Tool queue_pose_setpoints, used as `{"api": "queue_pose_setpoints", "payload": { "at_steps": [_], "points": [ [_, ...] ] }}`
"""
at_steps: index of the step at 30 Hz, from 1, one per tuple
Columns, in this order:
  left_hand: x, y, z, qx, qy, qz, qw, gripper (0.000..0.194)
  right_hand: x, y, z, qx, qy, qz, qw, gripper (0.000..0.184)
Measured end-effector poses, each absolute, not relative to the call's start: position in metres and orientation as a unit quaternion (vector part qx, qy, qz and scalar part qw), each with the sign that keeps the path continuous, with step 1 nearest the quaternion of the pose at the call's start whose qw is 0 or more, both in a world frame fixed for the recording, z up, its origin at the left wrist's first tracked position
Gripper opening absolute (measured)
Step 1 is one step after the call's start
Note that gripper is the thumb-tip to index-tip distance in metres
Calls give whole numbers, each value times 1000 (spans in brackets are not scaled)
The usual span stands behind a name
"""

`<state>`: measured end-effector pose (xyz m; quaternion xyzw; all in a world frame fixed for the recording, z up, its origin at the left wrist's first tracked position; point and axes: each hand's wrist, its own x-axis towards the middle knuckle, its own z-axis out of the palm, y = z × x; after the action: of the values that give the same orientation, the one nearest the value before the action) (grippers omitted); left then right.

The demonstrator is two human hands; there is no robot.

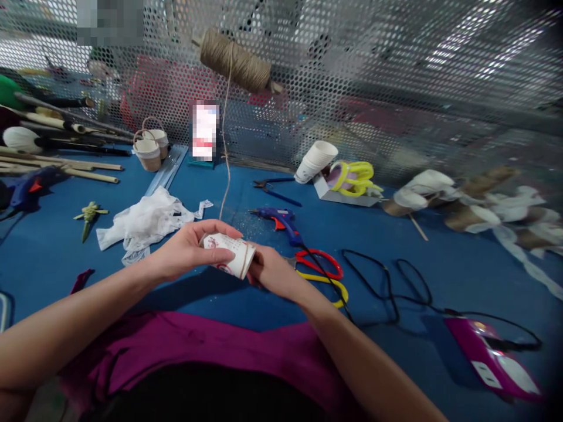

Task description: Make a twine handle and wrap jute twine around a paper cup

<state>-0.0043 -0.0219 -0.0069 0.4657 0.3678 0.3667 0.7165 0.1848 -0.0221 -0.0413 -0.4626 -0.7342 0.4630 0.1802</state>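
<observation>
A white paper cup with red print lies on its side between my hands, with twine around its rim end. My left hand is wrapped round the cup's base end, thumb on the near side. At the rim end, my right hand grips the cup, its fingertips partly hidden inside or behind it. A strand of twine runs down from a twine spool on the mesh panel to the cup. Just beyond my right hand lie a blue glue gun and red-and-yellow-handled scissors.
Blue-handled pliers, stacked paper cups and a small box with yellow-handled scissors sit farther back. Crumpled white plastic lies left, near two small twine-wrapped baskets. A black cable loops to a magenta power bank-like object.
</observation>
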Motion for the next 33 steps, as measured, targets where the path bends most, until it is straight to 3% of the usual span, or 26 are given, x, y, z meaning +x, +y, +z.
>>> {"api": "queue_pose_setpoints", "payload": {
  "at_steps": [4, 9, 14, 19, 33],
  "points": [
    [-1, -23, -5, 443, 396, 414, 689, 28, 192, -17, -35, -502, -653, 467, 323, 33],
    [4, -30, -6, 451, 412, 434, 662, 30, 200, -28, -8, -528, -687, 239, 438, 13],
    [10, -30, -21, 507, 418, 467, 592, 31, 188, -44, -9, -495, -729, 245, 405, 13],
    [7, -16, -51, 539, 431, 478, 544, 28, 181, -33, -48, -505, -691, 201, 476, 16],
    [5, -26, -60, 578, 392, 460, 548, 36, 174, -40, -63, -442, -745, 206, 456, 6]
  ]
}}
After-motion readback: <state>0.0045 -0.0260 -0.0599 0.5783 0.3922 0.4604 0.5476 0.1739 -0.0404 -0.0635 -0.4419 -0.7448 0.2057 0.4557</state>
